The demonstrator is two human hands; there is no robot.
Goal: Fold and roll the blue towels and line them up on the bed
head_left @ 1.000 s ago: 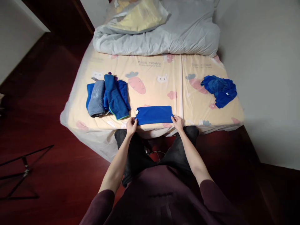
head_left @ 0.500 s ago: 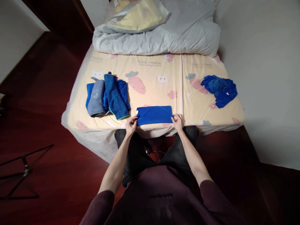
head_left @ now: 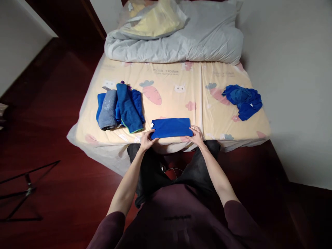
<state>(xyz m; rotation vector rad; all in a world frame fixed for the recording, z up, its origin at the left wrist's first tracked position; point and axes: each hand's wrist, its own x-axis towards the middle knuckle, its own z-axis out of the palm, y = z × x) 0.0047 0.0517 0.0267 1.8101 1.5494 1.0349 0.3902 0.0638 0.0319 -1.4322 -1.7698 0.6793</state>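
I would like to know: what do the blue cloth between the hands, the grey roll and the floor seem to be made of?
Blue cloth: thin, matte fabric, perhaps microfibre; it looks smooth and lies flat.
Grey roll: probably plush towelling; its surface looks fuzzy.
Floor: possibly varnished wood or laminate; it is dark red with a soft sheen.
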